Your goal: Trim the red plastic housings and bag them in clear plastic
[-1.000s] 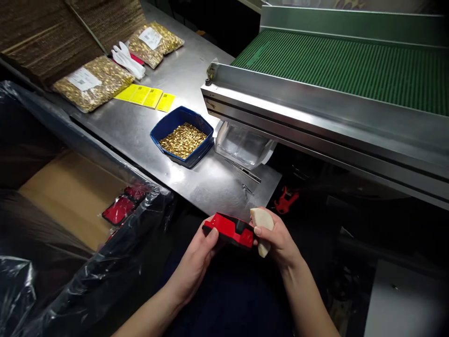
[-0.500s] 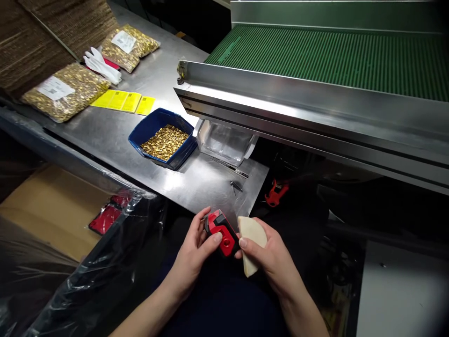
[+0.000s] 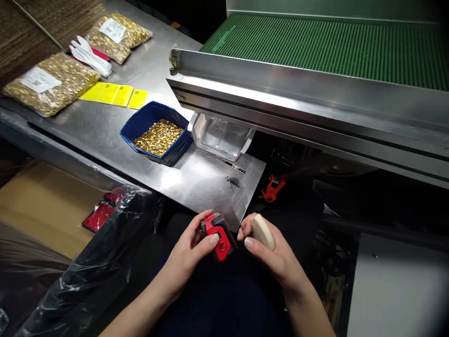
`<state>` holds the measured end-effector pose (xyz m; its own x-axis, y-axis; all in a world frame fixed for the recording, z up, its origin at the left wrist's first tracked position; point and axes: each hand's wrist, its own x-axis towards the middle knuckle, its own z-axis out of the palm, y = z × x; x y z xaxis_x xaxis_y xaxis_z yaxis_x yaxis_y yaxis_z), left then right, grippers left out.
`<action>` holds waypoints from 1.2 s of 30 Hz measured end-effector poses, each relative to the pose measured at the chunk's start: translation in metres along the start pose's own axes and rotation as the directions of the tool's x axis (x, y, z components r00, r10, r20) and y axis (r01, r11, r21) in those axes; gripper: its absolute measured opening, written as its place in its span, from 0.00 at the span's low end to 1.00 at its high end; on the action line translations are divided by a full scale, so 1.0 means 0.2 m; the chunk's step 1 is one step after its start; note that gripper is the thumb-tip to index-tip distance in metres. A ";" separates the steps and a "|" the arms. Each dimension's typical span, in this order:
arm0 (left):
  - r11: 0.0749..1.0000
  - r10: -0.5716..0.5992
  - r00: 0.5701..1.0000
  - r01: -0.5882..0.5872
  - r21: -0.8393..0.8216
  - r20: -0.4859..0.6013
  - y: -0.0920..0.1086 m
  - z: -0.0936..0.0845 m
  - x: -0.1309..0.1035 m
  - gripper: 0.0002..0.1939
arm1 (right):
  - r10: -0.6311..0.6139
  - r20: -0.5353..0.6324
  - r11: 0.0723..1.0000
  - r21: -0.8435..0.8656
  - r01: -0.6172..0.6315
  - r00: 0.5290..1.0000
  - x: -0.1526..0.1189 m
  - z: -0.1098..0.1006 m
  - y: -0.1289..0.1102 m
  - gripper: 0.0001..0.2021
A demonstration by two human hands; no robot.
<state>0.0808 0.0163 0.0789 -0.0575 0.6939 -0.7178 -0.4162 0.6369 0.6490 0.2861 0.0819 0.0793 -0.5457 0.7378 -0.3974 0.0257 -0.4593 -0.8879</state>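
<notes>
My left hand [image 3: 194, 245] is closed around a red and black plastic housing [image 3: 220, 241], thumb on its red face beside a round hole. To its right, my right hand [image 3: 270, 248] grips a cream-coloured pad [image 3: 263, 231] with a curved edge; it looks like felt or a polishing pad. The pad is tilted and partly hidden by the fingers and palm. A small gap separates the housing from the right fingers. Both hands are over my lap, just in front of the metal table's corner [image 3: 242, 206].
A blue bin [image 3: 140, 119] of small brass parts sits on the table by a clear bin [image 3: 224, 138]. Beyond lie bags of brass parts [image 3: 52, 84], yellow cards [image 3: 108, 95] and white gloves [image 3: 89, 56]. A green conveyor [image 3: 315, 51] crosses the right; a plastic-lined box [image 3: 45, 201] stands left.
The pad has turned within my right hand, showing less of its face, and has moved right, away from the housing. My left hand still holds the housing, tilted slightly differently.
</notes>
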 end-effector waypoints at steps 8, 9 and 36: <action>0.996 0.043 0.998 -0.047 0.071 0.047 0.00 0.00 -0.02 0.40 | -0.023 0.031 0.964 -0.264 0.031 0.999 0.04 0.06 -0.03 0.09; 0.996 0.037 0.998 -0.041 0.080 0.055 -0.01 0.00 -0.01 0.39 | -0.023 0.030 0.956 -0.291 0.031 0.999 0.04 0.06 -0.03 0.09; 0.991 0.010 0.994 -0.025 0.130 0.109 -0.05 -0.05 0.05 0.34 | 0.147 0.150 0.947 -0.308 -0.095 0.978 -0.03 0.00 -0.05 0.23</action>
<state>0.0757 0.0127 0.0628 0.0370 0.7329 -0.6793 -0.2936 0.6578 0.6936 0.2892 0.0822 0.0900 -0.6555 0.5795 -0.4843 0.3343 -0.3524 -0.8741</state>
